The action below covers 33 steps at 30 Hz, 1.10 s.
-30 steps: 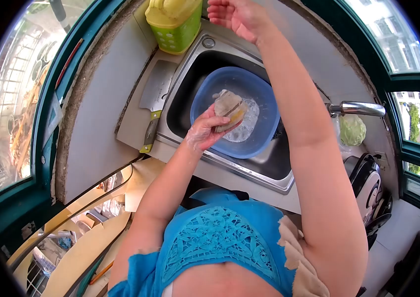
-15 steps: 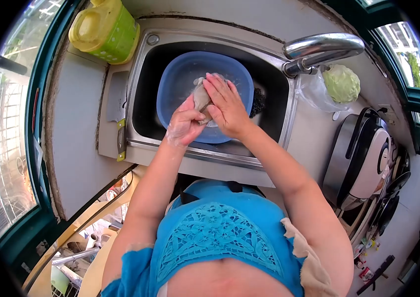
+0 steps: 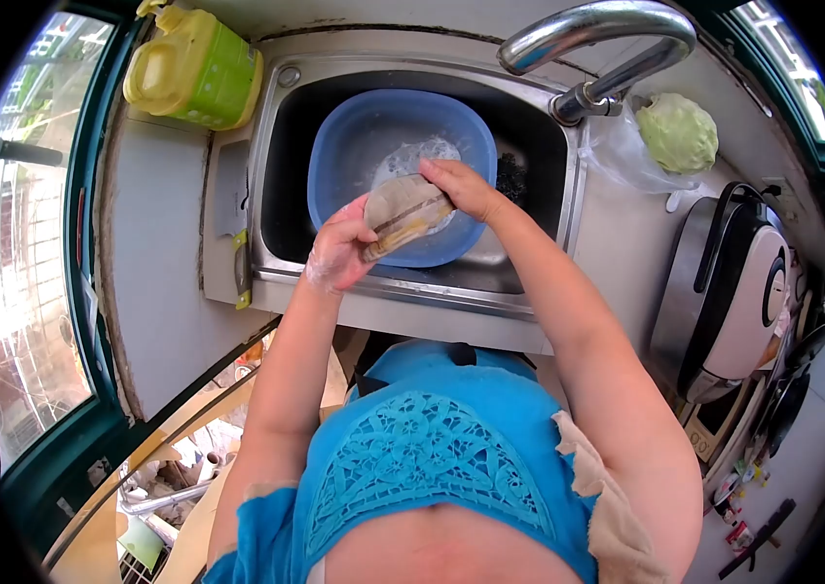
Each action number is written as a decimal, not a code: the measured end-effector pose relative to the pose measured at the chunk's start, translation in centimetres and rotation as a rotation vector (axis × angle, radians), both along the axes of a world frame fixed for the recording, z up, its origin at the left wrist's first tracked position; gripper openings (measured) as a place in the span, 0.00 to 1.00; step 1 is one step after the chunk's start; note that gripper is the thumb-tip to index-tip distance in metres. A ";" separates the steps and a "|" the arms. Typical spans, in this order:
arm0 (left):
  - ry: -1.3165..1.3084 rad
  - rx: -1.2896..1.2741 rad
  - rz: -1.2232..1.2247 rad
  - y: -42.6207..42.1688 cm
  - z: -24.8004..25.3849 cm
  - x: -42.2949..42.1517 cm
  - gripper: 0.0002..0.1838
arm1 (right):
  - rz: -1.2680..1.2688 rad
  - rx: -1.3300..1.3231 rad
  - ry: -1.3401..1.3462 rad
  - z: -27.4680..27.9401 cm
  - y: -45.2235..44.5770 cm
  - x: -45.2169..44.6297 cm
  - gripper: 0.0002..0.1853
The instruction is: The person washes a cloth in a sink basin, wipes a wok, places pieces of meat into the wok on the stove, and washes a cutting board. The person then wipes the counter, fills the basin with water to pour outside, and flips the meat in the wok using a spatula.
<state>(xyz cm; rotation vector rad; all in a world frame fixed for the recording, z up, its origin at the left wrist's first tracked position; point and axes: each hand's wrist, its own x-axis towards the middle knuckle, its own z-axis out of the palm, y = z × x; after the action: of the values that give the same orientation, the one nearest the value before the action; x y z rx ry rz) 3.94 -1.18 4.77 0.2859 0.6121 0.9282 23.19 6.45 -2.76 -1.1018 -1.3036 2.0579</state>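
Note:
Between my two hands is a grey-beige cloth (image 3: 406, 206) with a darker stripe and a yellowish lower edge, spread fairly flat. My left hand (image 3: 342, 245) grips its left end, thumb on top. At the upper right end, my right hand (image 3: 464, 189) pinches it between thumb and fingers. Both hands are over a blue plastic basin (image 3: 328, 127), which stands in the steel sink. White suds (image 3: 429, 153) float on the water behind the cloth. Foam also clings to my left wrist.
A chrome faucet (image 3: 595, 27) arches over the sink's back right. Left of the sink lie a cleaver (image 3: 230, 190) and a green-handled peeler or knife (image 3: 242, 273), near a yellow-green jug (image 3: 200, 70). On the right are a cabbage (image 3: 677, 133) and a rice cooker (image 3: 724, 302).
The cloth was bunched between my palms and is now opened out. My right hand has moved from lying over it to pinching its right end. My view has shifted slightly.

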 end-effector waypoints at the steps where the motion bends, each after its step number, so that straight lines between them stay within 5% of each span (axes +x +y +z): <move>1: 0.080 -0.080 0.064 0.2 -0.4 0.0 0.26 | -0.025 0.011 -0.019 -0.2 -0.1 0.0 0.21; 4: 0.440 -0.235 0.312 0.9 -2.7 0.7 0.22 | -0.114 0.081 -0.009 -0.2 -0.5 0.0 0.14; 7: 0.536 -0.390 0.449 2.2 -6.1 0.6 0.23 | -0.154 0.321 0.120 1.6 -1.0 -0.3 0.10; 11: 0.099 -0.218 0.156 3.2 -14.3 -2.6 0.17 | 0.160 0.702 0.033 8.4 -5.4 -3.8 0.09; 12: 0.019 -0.086 0.170 3.1 -14.5 -1.5 0.17 | -0.030 0.817 -0.023 7.8 -5.6 -5.4 0.09; 13: -0.071 0.041 0.185 3.0 -14.7 -0.5 0.17 | -0.224 0.928 -0.080 6.5 -5.9 -7.1 0.10; 15: 0.150 -0.067 0.495 1.9 -11.5 3.2 0.18 | -0.467 0.984 -0.319 3.2 -4.0 -7.3 0.11; 16: 0.200 -0.401 0.544 2.9 -5.8 5.7 0.17 | -0.511 0.922 -0.499 1.3 -1.9 -6.7 0.11; 20: 0.197 -0.438 0.430 3.1 -6.3 4.8 0.19 | -0.431 0.960 -0.485 0.0 -0.1 -6.4 0.12; 22: 0.055 -0.075 0.217 2.6 -11.6 1.4 0.19 | -0.405 0.988 -0.271 3.6 -2.8 -7.0 0.12; 24: -0.082 -0.141 0.307 2.8 -14.2 0.5 0.18 | -0.320 1.171 -0.260 6.8 -5.9 -7.3 0.16; 25: -0.150 -0.172 0.352 3.3 -12.5 0.9 0.18 | -0.364 1.121 -0.325 5.6 -5.3 -7.2 0.14; 27: 0.211 -0.440 0.470 2.7 -7.7 4.2 0.17 | -0.453 1.001 -0.453 0.2 -3.1 -7.0 0.11; 29: 0.097 -0.533 0.420 2.7 -7.2 5.3 0.18 | -0.544 0.949 -0.544 -2.6 -0.2 -6.3 0.13; 31: 0.093 -0.514 0.398 3.0 -6.0 4.9 0.20 | -0.513 0.911 -0.556 -1.6 -0.2 -6.2 0.13; 33: -0.190 0.101 0.189 2.8 -12.7 1.3 0.20 | -0.516 0.973 -0.486 0.2 -1.7 -6.8 0.13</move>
<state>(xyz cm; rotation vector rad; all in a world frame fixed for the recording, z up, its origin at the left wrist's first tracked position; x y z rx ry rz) 5.26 1.63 -7.89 0.2294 0.4222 1.1559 16.36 4.71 -2.60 -1.2639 -1.7057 0.6243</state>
